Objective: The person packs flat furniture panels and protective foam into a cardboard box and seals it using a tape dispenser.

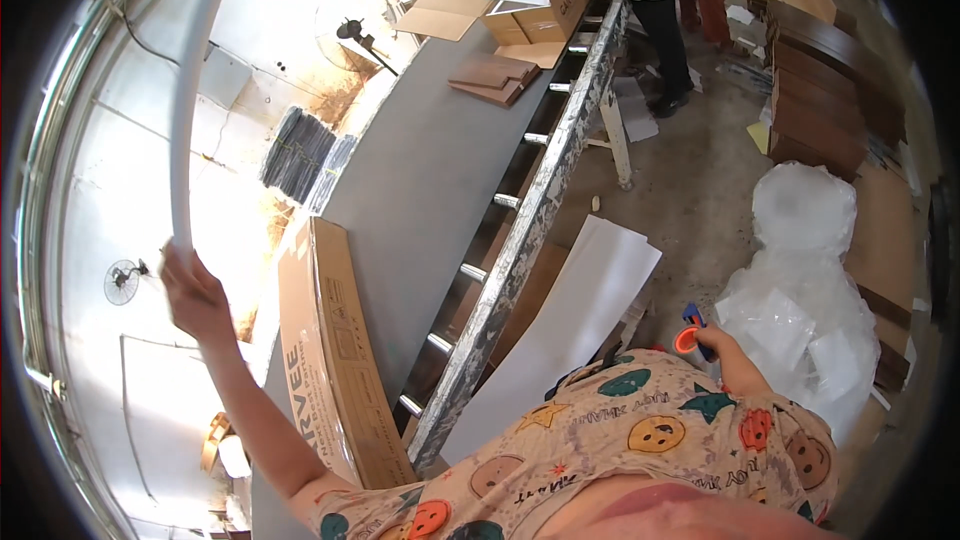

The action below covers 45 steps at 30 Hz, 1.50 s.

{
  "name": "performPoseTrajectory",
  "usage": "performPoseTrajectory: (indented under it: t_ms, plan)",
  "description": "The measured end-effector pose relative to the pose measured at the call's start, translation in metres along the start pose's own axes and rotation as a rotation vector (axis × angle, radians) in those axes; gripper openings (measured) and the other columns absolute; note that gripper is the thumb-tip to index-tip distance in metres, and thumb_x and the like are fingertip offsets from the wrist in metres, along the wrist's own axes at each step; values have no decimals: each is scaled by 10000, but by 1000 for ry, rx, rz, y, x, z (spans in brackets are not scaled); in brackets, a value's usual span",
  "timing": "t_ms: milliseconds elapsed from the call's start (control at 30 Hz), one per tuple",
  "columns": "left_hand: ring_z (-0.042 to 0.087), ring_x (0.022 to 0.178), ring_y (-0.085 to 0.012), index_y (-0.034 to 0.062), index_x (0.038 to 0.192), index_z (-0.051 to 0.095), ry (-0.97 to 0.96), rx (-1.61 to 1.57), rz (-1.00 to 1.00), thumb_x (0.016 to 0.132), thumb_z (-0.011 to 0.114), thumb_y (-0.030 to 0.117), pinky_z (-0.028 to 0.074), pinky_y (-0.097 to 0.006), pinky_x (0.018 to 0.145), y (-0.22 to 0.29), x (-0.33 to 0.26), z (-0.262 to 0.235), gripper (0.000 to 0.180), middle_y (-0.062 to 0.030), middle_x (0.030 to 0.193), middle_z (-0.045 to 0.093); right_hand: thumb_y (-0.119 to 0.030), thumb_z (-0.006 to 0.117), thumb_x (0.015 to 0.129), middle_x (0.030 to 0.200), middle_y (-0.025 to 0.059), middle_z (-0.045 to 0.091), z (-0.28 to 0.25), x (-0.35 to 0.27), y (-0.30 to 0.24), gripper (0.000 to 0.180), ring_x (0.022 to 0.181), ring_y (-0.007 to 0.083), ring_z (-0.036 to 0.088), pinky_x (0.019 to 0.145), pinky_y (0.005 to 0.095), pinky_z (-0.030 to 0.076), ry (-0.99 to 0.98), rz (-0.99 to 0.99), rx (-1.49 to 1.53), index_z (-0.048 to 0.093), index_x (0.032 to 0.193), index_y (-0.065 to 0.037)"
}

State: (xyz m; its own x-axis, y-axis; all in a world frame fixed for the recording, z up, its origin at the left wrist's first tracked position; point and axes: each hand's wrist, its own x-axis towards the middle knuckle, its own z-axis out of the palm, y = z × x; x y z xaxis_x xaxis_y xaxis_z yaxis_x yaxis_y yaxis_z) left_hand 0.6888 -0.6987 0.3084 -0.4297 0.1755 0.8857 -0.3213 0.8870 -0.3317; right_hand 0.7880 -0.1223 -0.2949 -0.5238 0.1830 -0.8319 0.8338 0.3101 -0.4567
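L hand (194, 292) up, gripping white strip (188, 100); R hand (715, 340) w/ tape dispenser (690, 331); ctn (322, 330) nr L arm.

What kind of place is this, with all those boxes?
It looks like a packing area in a workshop or factory. There's a roller conveyor, a long cardboard box beside it, and a heap of clear plastic wrapping on the right.

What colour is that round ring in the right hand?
Bright orange; the ring at the right hand shows best in the head view.
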Motion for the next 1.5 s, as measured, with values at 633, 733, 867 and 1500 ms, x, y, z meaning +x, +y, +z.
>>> performPoseTrajectory:
  t_ms: [633, 733, 867, 1500]
  plan:
    - [477, 1136, -307, 80, 1247, 471, -854, 328, -490, 809, 638, 234, 408, -434, 941, -77, -405, 79, 494, -115, 1221, 516, -258, 667, 693, 1105, 254, 598, -40, 40, 153, 677, 954, 355, 624, 807, 418, 500, 52, 190, -61, 476, 1236, 100]
    - [474, 1126, -302, 83, 1256, 476, -877, 322, -517, 794, 647, 356, 384, -467, 939, -62, -389, 77, 564, -122, 1211, 518, -257, 668, 691, 1115, 255, 593, -32, 29, 137, 689, 960, 356, 622, 807, 420, 500, 60, 182, -41, 466, 1242, 103]
    - [449, 1184, -298, 124, 1304, 467, -946, 467, -509, 776, 613, 539, 353, -504, 966, -98, -388, 71, 686, -143, 1280, 493, -252, 667, 676, 1159, 249, 567, -16, -6, 82, 765, 1006, 356, 601, 798, 421, 503, -47, 136, -148, 391, 1314, 67]
    - [580, 959, -322, 77, 1239, 523, -1016, 388, -377, 771, 589, 622, 468, -432, 807, -168, -414, 53, 722, -179, 1031, 586, -210, 633, 723, 1067, 246, 591, -1, -48, 118, 623, 876, 351, 634, 667, 487, 525, -11, 206, -114, 454, 1249, 72]
